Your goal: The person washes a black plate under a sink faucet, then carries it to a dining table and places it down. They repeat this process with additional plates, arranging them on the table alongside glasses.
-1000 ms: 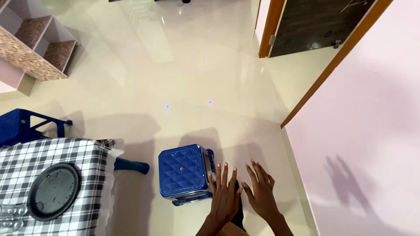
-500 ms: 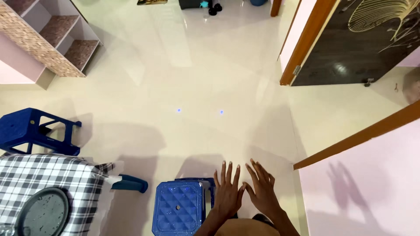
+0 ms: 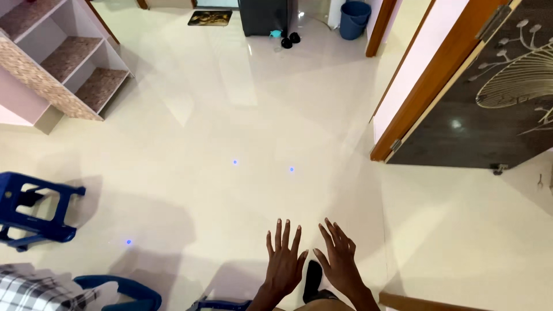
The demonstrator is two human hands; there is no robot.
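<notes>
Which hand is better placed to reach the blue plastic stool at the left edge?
Left, probably. The left hand is on the blue stool's side; the right hand is farther off. Both are spread and empty.

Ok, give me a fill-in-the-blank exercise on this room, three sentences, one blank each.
1. Both hands, left and right, are spread open and hold ____.
2. The stool at the left edge is ____ in colour.
3. The bucket at the far end of the floor is ____ in colour.

Missing words: nothing; blue; blue

Glossy cream floor (image 3: 242,103), stepped shelf (image 3: 63,63), dark patterned door (image 3: 495,109), blue bucket (image 3: 354,11).
</notes>
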